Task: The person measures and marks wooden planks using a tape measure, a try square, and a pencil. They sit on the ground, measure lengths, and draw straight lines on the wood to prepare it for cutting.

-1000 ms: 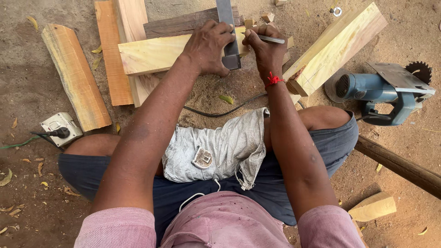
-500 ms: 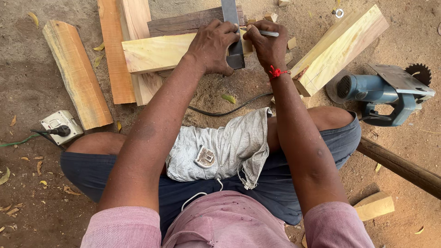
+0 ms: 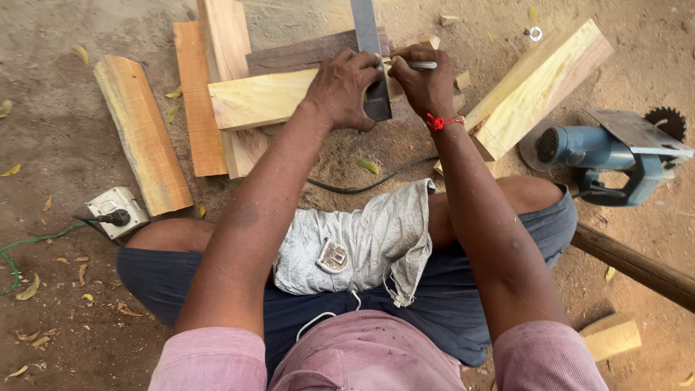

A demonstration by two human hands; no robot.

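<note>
Ground point(image 3: 65, 43): bare sandy dirt, strewn with dry leaves and sawdust, under everything.
Pale plank point(image 3: 275, 98): the landmark; lies crosswise on other boards, straight ahead of the seated person's knees.
Thick beam point(image 3: 539, 87): pale yellow, slanted, right of the pale plank, its near end beside the right wrist.
Rough slab point(image 3: 141, 134): bark-edged, lying slanted, well left of the pale plank.
Orange board point(image 3: 195, 101): flat on the dirt, between the rough slab and the pale plank's left end.
Dark board point(image 3: 304, 52): just behind the pale plank, partly hidden by the hands.
Circular saw point(image 3: 615, 156): blue body, toothed blade showing, on the dirt far right of the pale plank, beyond the thick beam.
Grey cloth point(image 3: 362, 239): crumpled on the lap, nearer the camera than the pale plank.
Left hand point(image 3: 344, 90): palm down on the pale plank's right part, fingers curled and pressing a metal square against the wood.
Metal square point(image 3: 369, 58): grey blade lying across the pale plank, running away from the person, pinned under the left fingers.
Right hand point(image 3: 427, 83): just right of the square, over the pale plank's right end, fingers pinched closed around a pencil.
Power socket point(image 3: 116, 211): white box with a black plug, on the dirt left of and nearer than the pale plank.
Pencil point(image 3: 420, 65): thin, light-coloured, lying sideways in the right fingers, tip toward the square's edge.
Red thread point(image 3: 443, 122): tied round the right wrist.
</note>
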